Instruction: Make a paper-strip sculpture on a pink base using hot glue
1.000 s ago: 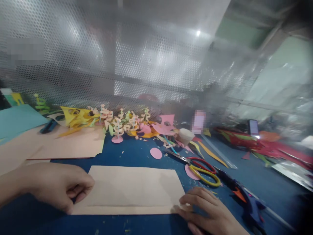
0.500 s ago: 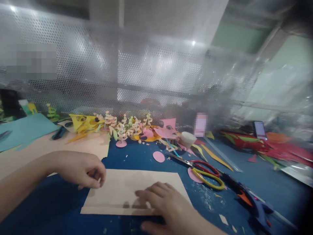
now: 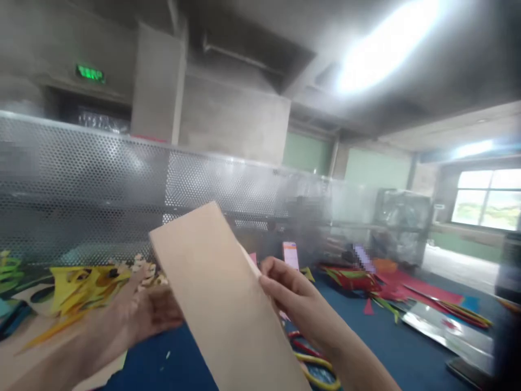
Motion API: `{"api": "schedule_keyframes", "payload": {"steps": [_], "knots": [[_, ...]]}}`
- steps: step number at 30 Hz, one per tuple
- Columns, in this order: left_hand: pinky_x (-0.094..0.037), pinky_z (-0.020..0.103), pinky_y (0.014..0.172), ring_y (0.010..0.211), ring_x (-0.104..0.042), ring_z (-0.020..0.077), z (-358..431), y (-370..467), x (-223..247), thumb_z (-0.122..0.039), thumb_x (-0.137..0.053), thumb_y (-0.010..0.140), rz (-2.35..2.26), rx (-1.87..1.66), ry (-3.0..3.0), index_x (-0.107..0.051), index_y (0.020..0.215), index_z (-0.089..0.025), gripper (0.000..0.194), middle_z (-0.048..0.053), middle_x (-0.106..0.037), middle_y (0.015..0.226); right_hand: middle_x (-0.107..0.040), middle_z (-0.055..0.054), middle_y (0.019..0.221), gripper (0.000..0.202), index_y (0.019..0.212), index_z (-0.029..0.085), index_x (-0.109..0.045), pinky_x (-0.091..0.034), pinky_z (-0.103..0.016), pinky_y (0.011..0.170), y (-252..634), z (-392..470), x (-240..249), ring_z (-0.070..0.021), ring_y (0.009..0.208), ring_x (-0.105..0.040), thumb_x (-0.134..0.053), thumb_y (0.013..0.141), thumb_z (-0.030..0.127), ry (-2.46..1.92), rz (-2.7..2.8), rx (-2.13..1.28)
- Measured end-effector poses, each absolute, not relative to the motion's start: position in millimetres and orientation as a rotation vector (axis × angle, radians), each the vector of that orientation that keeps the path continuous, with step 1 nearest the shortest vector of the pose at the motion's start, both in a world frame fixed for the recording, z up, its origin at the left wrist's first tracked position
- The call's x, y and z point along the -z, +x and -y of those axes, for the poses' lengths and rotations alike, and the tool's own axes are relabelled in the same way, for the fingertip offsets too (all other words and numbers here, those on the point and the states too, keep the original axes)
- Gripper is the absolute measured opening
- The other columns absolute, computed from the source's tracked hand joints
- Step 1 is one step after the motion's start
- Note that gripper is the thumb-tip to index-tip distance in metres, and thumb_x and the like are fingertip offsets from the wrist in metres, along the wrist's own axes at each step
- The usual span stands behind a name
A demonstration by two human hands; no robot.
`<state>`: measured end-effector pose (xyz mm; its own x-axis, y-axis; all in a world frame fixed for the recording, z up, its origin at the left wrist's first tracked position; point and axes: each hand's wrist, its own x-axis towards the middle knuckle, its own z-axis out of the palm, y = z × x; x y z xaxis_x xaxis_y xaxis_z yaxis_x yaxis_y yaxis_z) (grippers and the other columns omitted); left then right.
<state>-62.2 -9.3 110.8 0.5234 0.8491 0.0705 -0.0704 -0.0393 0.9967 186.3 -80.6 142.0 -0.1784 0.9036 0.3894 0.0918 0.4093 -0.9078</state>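
Observation:
A folded beige paper sheet [image 3: 228, 293] is raised and tilted above the blue table. My right hand [image 3: 288, 285] pinches its right edge between thumb and fingers. On the other side, my left hand [image 3: 158, 312] is blurred at the left edge of the sheet; its fingertips run behind the paper, so its hold is hidden. Scissors with red and yellow handles [image 3: 321, 369] lie below my right forearm, partly covered by the paper.
Yellow paper scraps [image 3: 77, 285] lie at the left on beige paper. A phone [image 3: 290, 255] stands at the back. Red paper [image 3: 419, 288] and a silvery packet [image 3: 448, 328] are at the right. A perforated metal screen [image 3: 101, 190] runs behind the table.
The beige sheet has left the table and is now upright in my right hand. My left hand has moved right to its edge. The camera view has tipped upward.

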Motion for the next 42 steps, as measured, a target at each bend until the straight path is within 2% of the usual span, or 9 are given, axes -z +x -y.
{"api": "schedule_keyframes", "payload": {"steps": [4,9,13,19,23,28,33,39,42], "knots": [[-0.044,0.041,0.078,0.082,-0.063,0.029,18.0,-29.8,-96.1,-0.07,-0.042,0.063,-0.478,-0.81,1.048,-0.063,0.093,-0.013,0.068,0.015,-0.07,0.088,-0.033,0.009,0.053,0.03,0.07,0.02,-0.041,-0.021,-0.018,0.039,188.7,50.2,-125.2,-0.0059,0.043,-0.027,-0.052,0.075,0.047,-0.99,1.441,-0.842],[-0.048,0.032,0.06,0.067,-0.065,0.0228,21.1,-8.7,-61.5,-0.053,-0.067,0.057,-0.64,-0.952,1.057,-0.05,0.111,-0.022,0.065,0.006,-0.07,0.081,-0.037,0.005,0.06,0.03,0.068,0.018,-0.043,-0.03,-0.021,0.05,180.6,36.2,-103.2,-0.0091,0.055,-0.036,-0.049,0.076,0.046,-1.037,1.602,-0.556],[-0.043,0.024,0.046,0.047,-0.059,0.0161,16.8,-15.3,-51.5,-0.047,-0.067,0.062,-0.64,-1.061,1.23,-0.044,0.118,-0.022,0.066,0.0,-0.066,0.057,-0.04,0.005,0.059,0.028,0.066,0.019,-0.043,-0.033,-0.022,0.05,179.9,38.2,-102.8,-0.0097,0.053,-0.038,-0.048,0.075,0.044,-1.074,1.639,-0.48],[-0.047,0.032,0.056,0.058,-0.063,0.0227,5.3,-23.9,-53.5,-0.051,-0.067,0.058,-0.601,-1.056,1.282,-0.049,0.116,-0.024,0.066,0.004,-0.071,0.072,-0.041,0.007,0.05,0.037,0.066,0.021,-0.044,-0.033,-0.02,0.039,185.5,29.1,-99.3,-0.0092,0.042,-0.039,-0.048,0.07,0.057,-1.109,1.535,-0.703],[-0.048,0.039,0.064,0.063,-0.065,0.0269,1.9,-23.4,-44.6,-0.056,-0.067,0.055,-0.574,-0.9,1.412,-0.055,0.111,-0.023,0.066,0.005,-0.071,0.068,-0.052,0.001,0.06,0.047,0.07,0.019,-0.051,-0.041,-0.023,0.048,189.3,24.4,-97.8,-0.0128,0.052,-0.052,-0.044,0.067,0.065,-1.026,1.316,-1.063],[-0.049,0.038,0.069,0.069,-0.065,0.0264,6.5,-26.5,-40.3,-0.054,-0.067,0.056,-0.635,-0.742,1.43,-0.058,0.107,-0.023,0.06,0.004,-0.07,0.064,-0.042,0.006,0.049,0.04,0.062,0.018,-0.049,-0.033,-0.02,0.042,192.9,27.5,-98.5,-0.0083,0.042,-0.04,-0.055,0.065,0.058,-1.008,1.413,-0.832],[-0.048,0.038,0.073,0.075,-0.065,0.0261,16.0,-26.1,-53.6,-0.053,-0.067,0.057,-0.629,-0.721,1.426,-0.061,0.101,-0.024,0.052,0.003,-0.071,0.066,-0.041,0.005,0.056,0.038,0.065,0.018,-0.05,-0.03,-0.02,0.045,194.0,26.5,-97.0,-0.0086,0.05,-0.036,-0.058,0.065,0.055,-1.026,1.369,-0.633],[-0.047,0.038,0.074,0.077,-0.065,0.0256,17.9,-22.7,-65.9,-0.047,-0.068,0.06,-0.624,-0.783,1.369,-0.062,0.096,-0.023,0.044,0.003,-0.072,0.081,-0.047,0.002,0.053,0.051,0.068,0.018,-0.051,-0.039,-0.023,0.043,195.0,24.7,-90.7,-0.011,0.045,-0.046,-0.029,0.076,0.063,-1.153,1.484,-0.896],[-0.049,0.037,0.07,0.077,-0.065,0.0258,10.9,-24.2,-61.6,-0.048,-0.067,0.06,-0.613,-0.88,1.329,-0.06,0.1,-0.023,0.047,0.004,-0.071,0.088,-0.045,0.004,0.048,0.045,0.058,0.017,-0.049,-0.036,-0.02,0.042,196.0,28.0,-88.0,-0.0084,0.041,-0.043,-0.041,0.074,0.059,-1.228,1.685,-0.988]]}}
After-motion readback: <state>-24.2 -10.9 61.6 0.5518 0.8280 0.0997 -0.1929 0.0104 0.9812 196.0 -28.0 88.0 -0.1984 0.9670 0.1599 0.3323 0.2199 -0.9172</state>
